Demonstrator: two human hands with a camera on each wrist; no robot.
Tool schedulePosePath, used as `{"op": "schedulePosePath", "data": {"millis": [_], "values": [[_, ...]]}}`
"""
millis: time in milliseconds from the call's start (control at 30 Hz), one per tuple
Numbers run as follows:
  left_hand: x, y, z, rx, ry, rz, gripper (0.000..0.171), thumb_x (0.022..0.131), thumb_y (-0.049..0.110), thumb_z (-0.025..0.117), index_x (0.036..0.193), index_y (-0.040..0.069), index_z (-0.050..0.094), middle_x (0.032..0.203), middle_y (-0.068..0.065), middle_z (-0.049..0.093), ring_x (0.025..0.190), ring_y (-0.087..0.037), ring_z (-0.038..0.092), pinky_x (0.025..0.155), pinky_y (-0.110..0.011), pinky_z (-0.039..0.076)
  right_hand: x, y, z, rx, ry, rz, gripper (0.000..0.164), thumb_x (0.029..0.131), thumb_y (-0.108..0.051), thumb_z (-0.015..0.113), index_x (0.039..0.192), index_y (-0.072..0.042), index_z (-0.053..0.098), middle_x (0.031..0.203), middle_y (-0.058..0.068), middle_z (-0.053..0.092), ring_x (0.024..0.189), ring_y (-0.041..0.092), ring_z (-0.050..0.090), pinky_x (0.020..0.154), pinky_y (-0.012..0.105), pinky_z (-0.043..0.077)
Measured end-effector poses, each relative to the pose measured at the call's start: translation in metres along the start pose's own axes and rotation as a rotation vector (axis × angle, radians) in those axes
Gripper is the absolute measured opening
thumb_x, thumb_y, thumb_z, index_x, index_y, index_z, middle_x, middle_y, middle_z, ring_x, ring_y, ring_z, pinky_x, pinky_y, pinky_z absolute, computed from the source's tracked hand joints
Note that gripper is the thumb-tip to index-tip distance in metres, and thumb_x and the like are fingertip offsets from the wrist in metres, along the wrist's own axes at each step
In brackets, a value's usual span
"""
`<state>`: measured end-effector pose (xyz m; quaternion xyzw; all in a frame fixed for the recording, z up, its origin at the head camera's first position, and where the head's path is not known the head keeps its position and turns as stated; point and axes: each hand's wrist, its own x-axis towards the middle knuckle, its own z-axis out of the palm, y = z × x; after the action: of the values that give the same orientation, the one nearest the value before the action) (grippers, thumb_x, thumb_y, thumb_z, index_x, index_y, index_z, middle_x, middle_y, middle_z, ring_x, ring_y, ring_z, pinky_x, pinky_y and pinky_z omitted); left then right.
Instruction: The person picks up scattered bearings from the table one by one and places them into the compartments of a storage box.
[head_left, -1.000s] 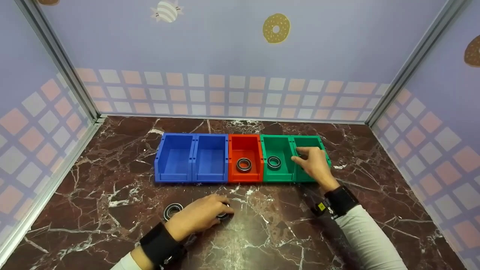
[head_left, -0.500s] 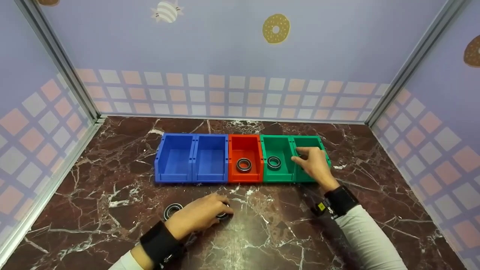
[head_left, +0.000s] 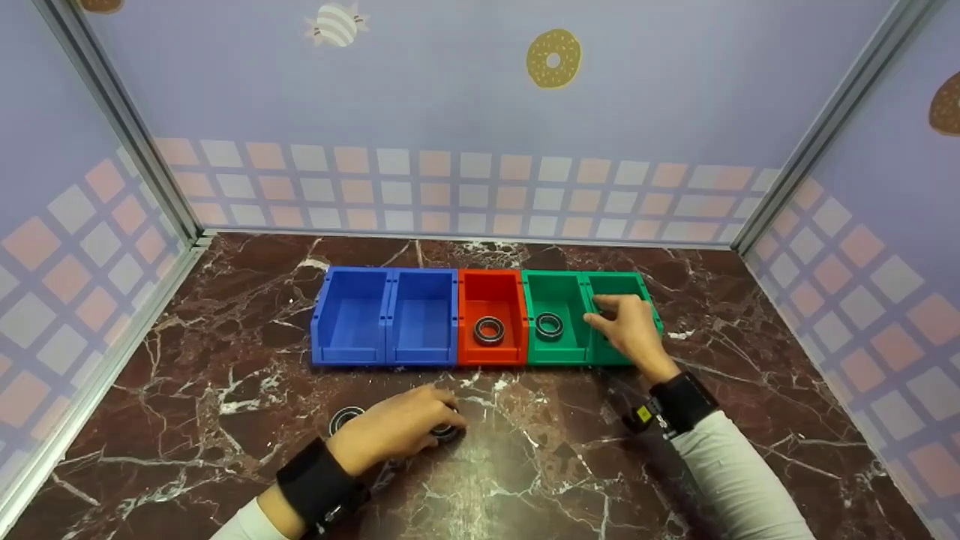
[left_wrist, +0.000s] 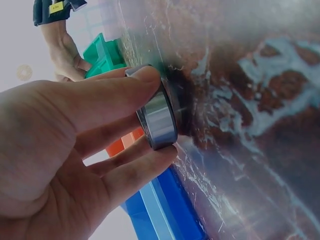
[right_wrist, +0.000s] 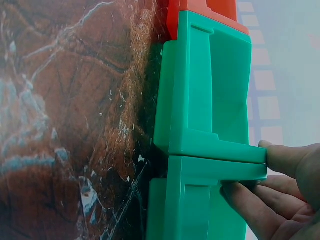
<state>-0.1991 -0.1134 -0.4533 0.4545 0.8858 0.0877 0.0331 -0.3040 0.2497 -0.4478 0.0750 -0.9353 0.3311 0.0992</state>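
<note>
Head view: brown marbled desk, lilac walls.
Our left hand pinches a silver metal ring; right hand, green plastic bin-walls.

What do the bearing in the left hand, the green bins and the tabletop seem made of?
Bearing: likely polished steel; silvery, with bright reflections. Green bins: probably molded plastic, satin, evenly colored with rounded edges. Tabletop: glossy, veined like marble; stone or printed laminate, unclear.
</note>
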Motion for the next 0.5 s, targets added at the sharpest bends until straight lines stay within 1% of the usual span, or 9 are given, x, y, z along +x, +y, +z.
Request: {"op": "schedulePosePath", "data": {"millis": [133, 333, 500], "values": [[0.0001, 0.0007, -0.0021, -0.019, 0.0, 0.007, 0.042, 0.074, 0.003, 0.081, 0.112, 0.018, 0.075, 0.116, -0.005, 0.07, 0.105, -0.023, 0.064, 0.095, -0.034, 0.055, -0.0002, 0.0, -0.0002, -0.002, 0.005, -0.001, 0.045, 0.091, -0.016, 0.071, 0.132, 0.001, 0.061, 0.126, 0.026, 0.065, 0.109, 0.038, 0.067, 0.09, 0.047, 0.057], [0.0004, -0.0004, -0.0054, -0.011, -0.002, 0.001, 0.044, 0.074, 0.002, 0.081, 0.114, 0.018, 0.075, 0.117, -0.004, 0.069, 0.106, -0.023, 0.064, 0.096, -0.034, 0.054, 0.0001, -0.0007, 0.0002, -0.005, 0.007, -0.004, 0.045, 0.091, -0.016, 0.071, 0.131, 0.002, 0.062, 0.126, 0.027, 0.065, 0.112, 0.039, 0.066, 0.092, 0.048, 0.056], [-0.0005, -0.0019, -0.0088, 0.0, 0.022, 0.018, 0.04, 0.073, 0.001, 0.081, 0.109, 0.018, 0.076, 0.112, -0.002, 0.07, 0.103, -0.02, 0.064, 0.094, -0.033, 0.055, 0.0011, -0.0006, 0.0005, -0.005, 0.008, 0.001, 0.045, 0.091, -0.016, 0.071, 0.131, 0.003, 0.061, 0.125, 0.026, 0.065, 0.113, 0.039, 0.066, 0.093, 0.048, 0.056]]}}
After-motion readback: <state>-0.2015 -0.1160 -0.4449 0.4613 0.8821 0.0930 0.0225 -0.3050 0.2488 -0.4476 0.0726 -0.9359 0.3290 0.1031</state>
